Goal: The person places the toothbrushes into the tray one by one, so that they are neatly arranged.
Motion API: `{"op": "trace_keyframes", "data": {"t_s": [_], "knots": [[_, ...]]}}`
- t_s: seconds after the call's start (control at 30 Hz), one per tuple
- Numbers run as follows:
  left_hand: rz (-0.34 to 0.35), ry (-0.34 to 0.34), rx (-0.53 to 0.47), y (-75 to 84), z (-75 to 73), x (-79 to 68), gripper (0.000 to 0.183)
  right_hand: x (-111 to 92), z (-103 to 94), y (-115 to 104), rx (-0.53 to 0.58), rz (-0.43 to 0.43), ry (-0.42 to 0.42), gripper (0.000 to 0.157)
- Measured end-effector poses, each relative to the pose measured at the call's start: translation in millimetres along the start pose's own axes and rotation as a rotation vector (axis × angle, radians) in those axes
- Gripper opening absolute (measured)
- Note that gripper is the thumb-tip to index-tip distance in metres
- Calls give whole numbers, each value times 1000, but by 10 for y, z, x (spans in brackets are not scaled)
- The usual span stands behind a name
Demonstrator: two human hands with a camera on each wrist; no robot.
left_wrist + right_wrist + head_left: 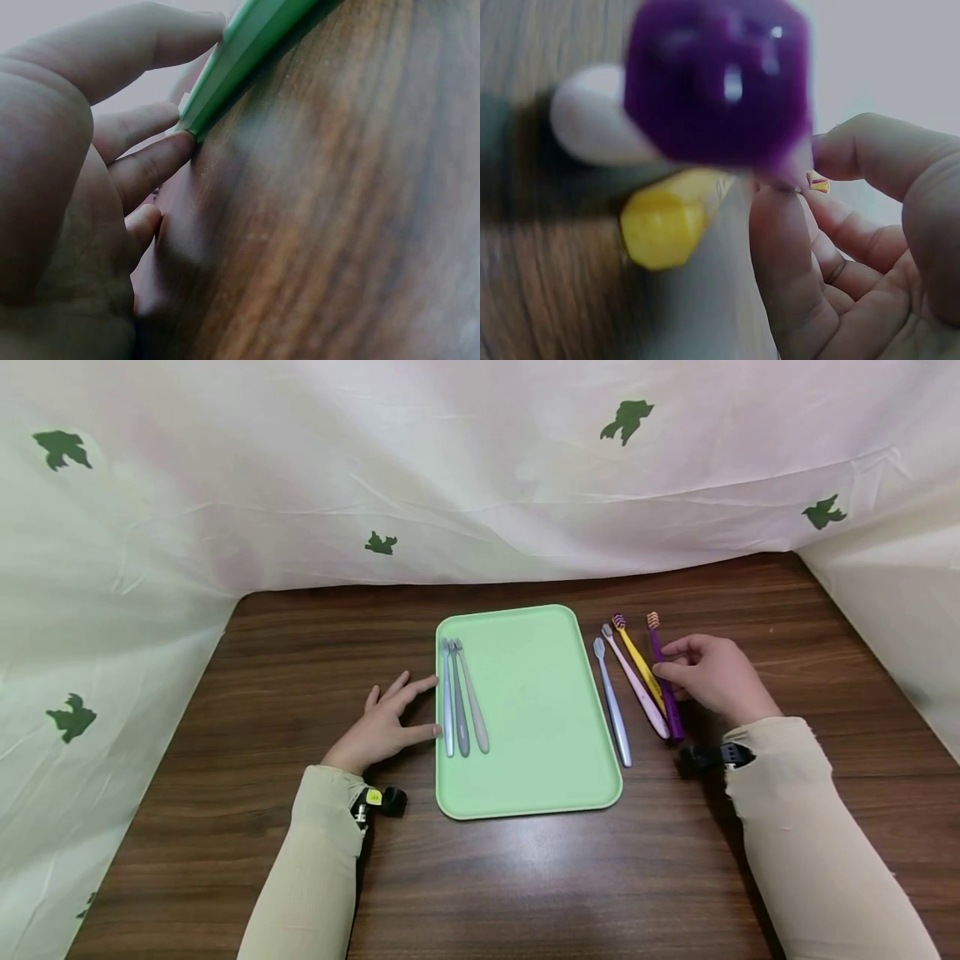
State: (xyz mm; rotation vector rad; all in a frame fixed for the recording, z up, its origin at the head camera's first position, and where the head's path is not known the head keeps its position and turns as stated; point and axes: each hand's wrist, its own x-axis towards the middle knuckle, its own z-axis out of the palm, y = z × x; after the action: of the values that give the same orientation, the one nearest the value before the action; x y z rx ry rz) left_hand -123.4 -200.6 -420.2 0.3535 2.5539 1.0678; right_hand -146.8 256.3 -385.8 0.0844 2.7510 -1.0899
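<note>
While left hand point(381, 727) splayed against green tray point(536, 760), right hand point(716, 678) in a pinch around purple toothbrush point(672, 717).

High downward head view, close wrist views, purple toothbrush point(720, 82) in head and right.

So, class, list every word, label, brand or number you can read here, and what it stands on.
None can be read for certain.
Yellow label on the left wrist camera: dark marks, too small to read.
Purple toothbrush, yellow toothbrush, green tray: no readable lettering.
</note>
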Motion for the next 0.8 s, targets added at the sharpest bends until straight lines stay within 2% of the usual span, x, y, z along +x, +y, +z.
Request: {"op": "trace_keyframes", "data": {"t_s": [0.57,0.8], "knots": [[10,1,-3,9,-4,-1,77,-71,126,-218,5,-87,-19,39],[11,1,1,13,-8,-7,78,-91,211,-303,9,-85,-45,39]]}}
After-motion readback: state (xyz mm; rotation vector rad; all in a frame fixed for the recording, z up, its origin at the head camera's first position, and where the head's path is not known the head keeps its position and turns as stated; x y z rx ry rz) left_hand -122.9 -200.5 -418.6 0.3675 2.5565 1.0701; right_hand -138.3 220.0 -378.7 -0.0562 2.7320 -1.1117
